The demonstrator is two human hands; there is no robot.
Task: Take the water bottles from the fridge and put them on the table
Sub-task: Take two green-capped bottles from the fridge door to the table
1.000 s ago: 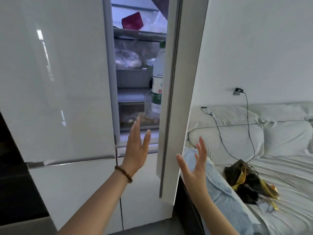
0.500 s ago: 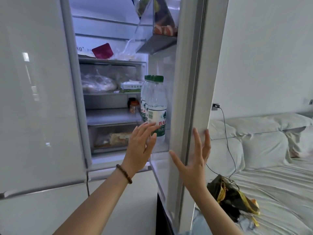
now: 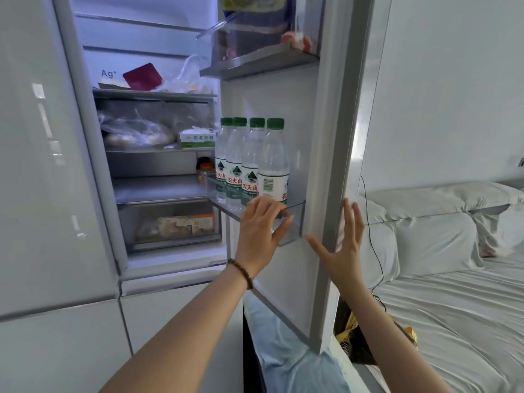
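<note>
Several clear water bottles (image 3: 273,163) with green caps and red-and-white labels stand in a row in the clear door bin (image 3: 292,222) of the open fridge door (image 3: 334,154). My left hand (image 3: 261,231), fingers spread and empty, is in front of the bin, just below the nearest bottle. My right hand (image 3: 344,248) is open with its fingers on the outer edge of the door. No table is in view.
Fridge shelves (image 3: 158,95) hold bagged food, a red packet (image 3: 143,78), a small box and a jar. An upper door bin (image 3: 255,61) holds food. The left fridge door (image 3: 42,165) stays closed. A bed (image 3: 453,307) with pillows, a cable and a dark bag lies to the right.
The fridge door has swung wider, showing the full row of bottles. My left hand has moved right, up to the door bin. My right hand stays on the door's edge.
</note>
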